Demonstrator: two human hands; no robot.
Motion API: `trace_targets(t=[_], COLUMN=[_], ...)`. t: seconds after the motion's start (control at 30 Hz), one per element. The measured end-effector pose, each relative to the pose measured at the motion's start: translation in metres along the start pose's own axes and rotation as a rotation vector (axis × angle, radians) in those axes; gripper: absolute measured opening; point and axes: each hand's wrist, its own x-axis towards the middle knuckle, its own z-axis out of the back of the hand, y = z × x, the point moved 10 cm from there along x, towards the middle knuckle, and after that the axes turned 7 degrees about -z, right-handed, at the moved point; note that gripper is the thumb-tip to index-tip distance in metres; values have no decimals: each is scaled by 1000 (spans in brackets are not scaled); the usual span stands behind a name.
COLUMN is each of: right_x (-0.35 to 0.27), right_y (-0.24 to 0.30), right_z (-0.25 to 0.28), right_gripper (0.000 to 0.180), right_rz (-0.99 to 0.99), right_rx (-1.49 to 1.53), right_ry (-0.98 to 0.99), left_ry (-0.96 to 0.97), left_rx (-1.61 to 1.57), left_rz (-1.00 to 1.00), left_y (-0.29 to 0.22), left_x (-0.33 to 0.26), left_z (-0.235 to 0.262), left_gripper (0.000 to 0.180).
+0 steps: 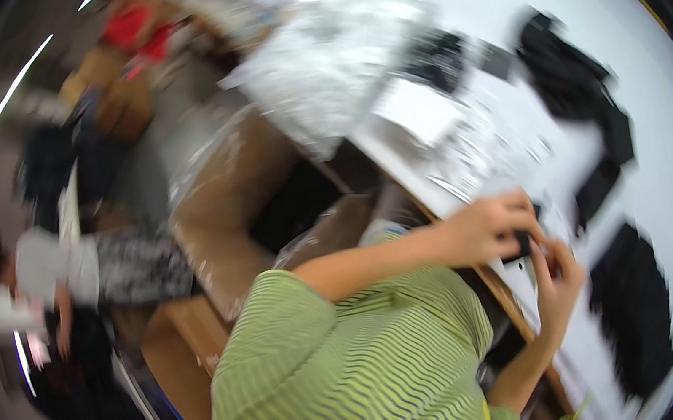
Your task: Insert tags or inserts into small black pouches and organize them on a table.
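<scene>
My left hand (488, 228) reaches across from the sleeve of my green striped shirt, its fingers closed on a small black piece (517, 246), possibly cloth. My right hand (558, 276) comes up from below with bent fingers that meet the left fingertips at that piece. Both hands are held close together by the table's edge. Motion blur and the fingers hide the piece's exact kind. Beyond the hands, on the white table (658, 201), are dark garment-like pieces (568, 65) and a dark fuzzy-edged piece (635, 311).
Clear plastic bags (333, 53) are heaped on the table, with a white stack (419, 110) beside more plastic. A plastic-lined brown box (223, 191) stands next to the table. Another cardboard box (183, 366) is at the left. A person in a white top (55, 268) is farther off.
</scene>
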Motion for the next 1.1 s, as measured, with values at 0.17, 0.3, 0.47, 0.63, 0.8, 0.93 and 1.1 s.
trace_targets(t=[0.17, 0.3, 0.47, 0.63, 0.8, 0.93, 1.1], right_x=[-16, -17, -14, -18, -20, -26, -37], right_y=[7, 21, 26, 34, 10, 5, -20], right_z=[-23, -37, -32, -28, -21, -13, 16], right_gripper=[6, 7, 6, 5, 7, 12, 18], right_rz=[65, 134, 197, 288, 49, 39, -103], right_rx=[30, 5, -34, -137, 84, 199, 814], right_ry=[-5, 16, -45, -61, -97, -122, -84], left_ry=[-149, -270, -303, -268, -201, -182, -212], left_rx=[131, 73, -11, -89, -71, -136, -795], left_rz=[333, 360, 343, 247, 177, 161, 251], left_y=[3, 3, 12, 1, -5, -15, -7], left_x=[-32, -46, -43, -34, -26, -19, -11], left_z=[33, 49, 44, 39, 26, 25, 11], left_gripper=[17, 13, 16, 11, 10, 9, 9])
